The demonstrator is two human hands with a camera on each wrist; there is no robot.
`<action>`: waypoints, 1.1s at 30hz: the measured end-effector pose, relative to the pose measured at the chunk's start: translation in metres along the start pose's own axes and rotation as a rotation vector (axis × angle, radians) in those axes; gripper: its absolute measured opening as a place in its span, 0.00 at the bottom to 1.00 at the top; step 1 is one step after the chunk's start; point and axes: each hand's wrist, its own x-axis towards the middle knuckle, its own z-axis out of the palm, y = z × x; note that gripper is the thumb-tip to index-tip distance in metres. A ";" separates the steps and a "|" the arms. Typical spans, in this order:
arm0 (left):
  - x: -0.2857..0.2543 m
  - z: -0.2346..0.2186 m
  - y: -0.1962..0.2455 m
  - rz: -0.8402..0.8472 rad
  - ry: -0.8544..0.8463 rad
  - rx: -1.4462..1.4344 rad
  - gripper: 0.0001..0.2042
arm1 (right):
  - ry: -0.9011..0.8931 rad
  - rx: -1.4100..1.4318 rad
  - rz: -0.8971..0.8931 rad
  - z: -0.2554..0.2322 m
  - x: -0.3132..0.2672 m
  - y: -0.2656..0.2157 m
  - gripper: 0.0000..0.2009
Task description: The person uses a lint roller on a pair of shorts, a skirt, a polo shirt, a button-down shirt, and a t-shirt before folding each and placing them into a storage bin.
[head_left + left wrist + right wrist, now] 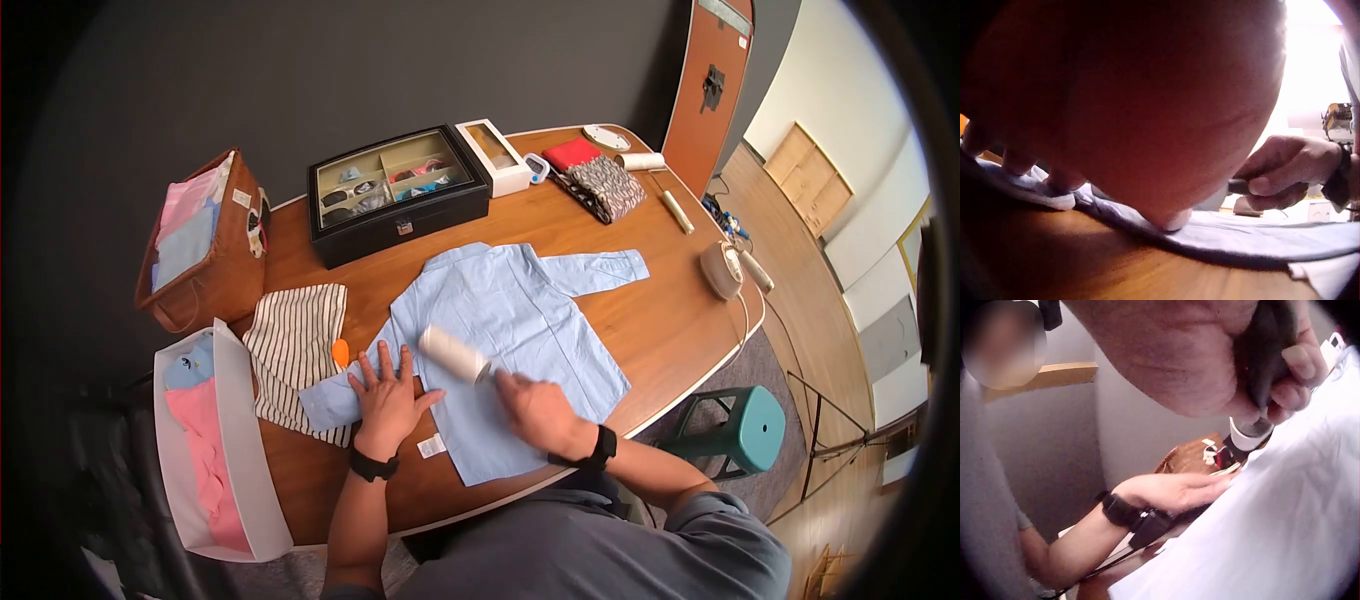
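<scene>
A light blue long-sleeved shirt [505, 300] lies spread on the wooden table, one sleeve stretched out to the far right. My left hand [388, 402] rests on its left sleeve and side with the fingers spread. My right hand [545, 415] grips a lint roller by its dark handle [1266, 347]. The white roll [452, 354] of the lint roller, blurred in the head view, lies over the shirt's left half, just right of my left hand. In the right wrist view the fingers curl round the handle, close above the shirt.
Left of the shirt lies a striped cloth [295, 340] with an orange object [341, 353] on it. Beyond stand a white bin [240, 430] of clothes, a brown basket [190, 305] and a black display case [400, 230]. Folded cloths [610, 190] and a garment steamer [720, 270] sit right.
</scene>
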 end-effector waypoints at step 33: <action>0.002 -0.007 0.006 -0.049 -0.157 0.055 0.72 | 0.478 -0.010 0.430 -0.050 -0.039 0.062 0.10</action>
